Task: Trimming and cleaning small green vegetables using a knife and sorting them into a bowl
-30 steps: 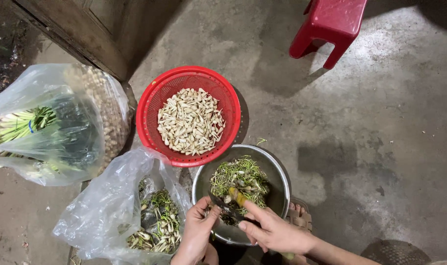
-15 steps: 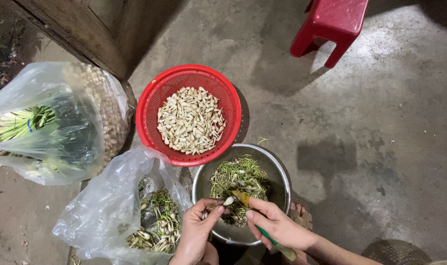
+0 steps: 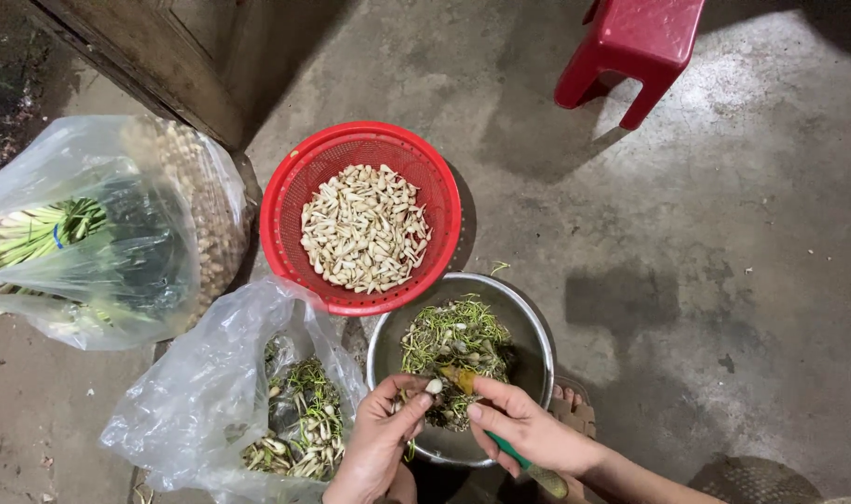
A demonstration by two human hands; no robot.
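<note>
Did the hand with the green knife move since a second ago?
Yes. The right hand has slid down toward the near rim of the metal bowl, so more of the green-handled knife shows.

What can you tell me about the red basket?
The red basket is round and looks like plastic, with a slotted, mesh-like wall and a thick smooth rim. It sits upright on the grey concrete floor. Inside lies a heap of small pale peeled bulbs, filling the middle but not reaching the rim. Its lower edge overlaps the rim of the metal bowl, and a clear plastic bag lies against its lower left side. Neither hand touches it.
</note>
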